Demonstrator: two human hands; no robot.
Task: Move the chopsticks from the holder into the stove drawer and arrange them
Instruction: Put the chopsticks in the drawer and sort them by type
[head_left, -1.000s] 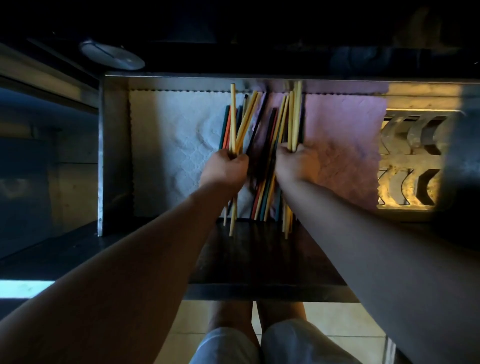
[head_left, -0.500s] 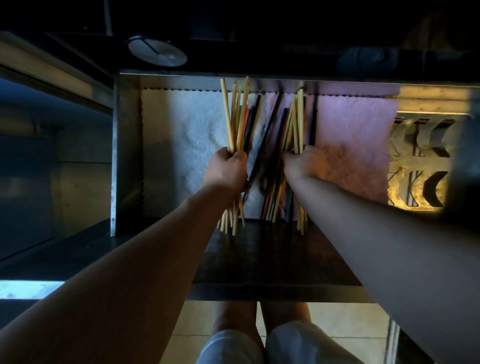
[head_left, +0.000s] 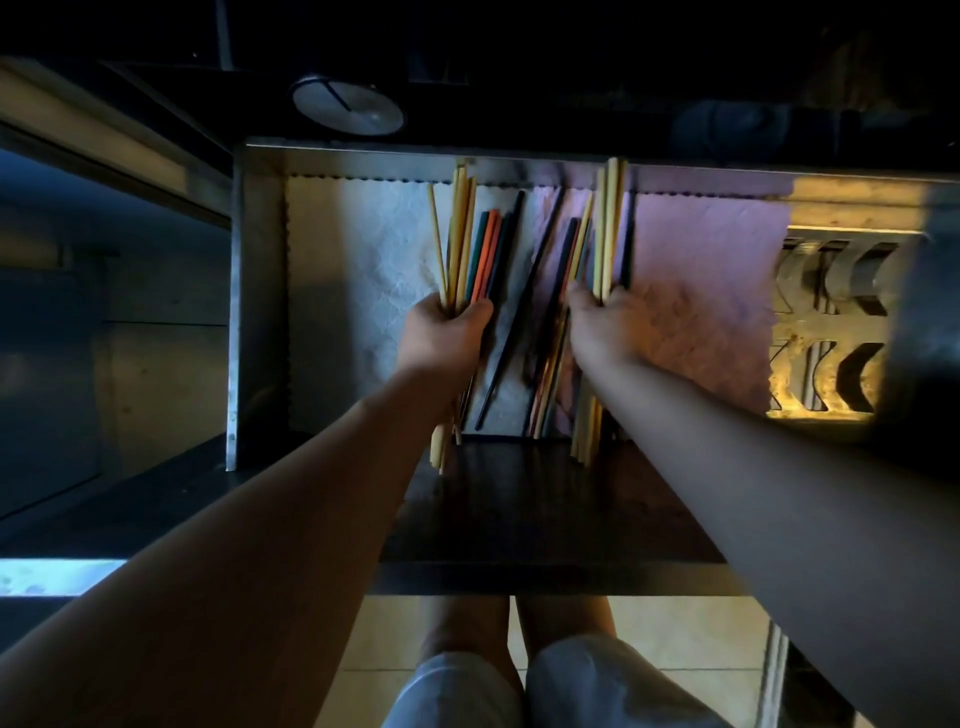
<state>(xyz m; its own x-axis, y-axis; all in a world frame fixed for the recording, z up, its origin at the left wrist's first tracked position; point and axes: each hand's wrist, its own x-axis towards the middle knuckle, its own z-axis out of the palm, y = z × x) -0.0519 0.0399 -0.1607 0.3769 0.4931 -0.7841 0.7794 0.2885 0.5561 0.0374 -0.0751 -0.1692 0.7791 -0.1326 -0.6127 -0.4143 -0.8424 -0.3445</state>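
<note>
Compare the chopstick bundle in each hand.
The left bundle, in the left hand, mixes pale, orange and teal sticks and fans out over the white cloth. The right bundle, in the right hand, is mostly pale, tight, over the pink cloth. Both run front to back.

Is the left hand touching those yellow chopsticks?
Touching. The head view shows the left hand with its fingers curled round the yellow chopsticks.

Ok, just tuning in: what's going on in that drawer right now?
A person is sorting chopsticks in the open metal drawer. The left hand grips a bundle of pale and coloured chopsticks over the white liner; the right hand holds a second bundle near the pink liner. A few dark chopsticks lie loose between the hands, slanted, not yet lined up.
</note>
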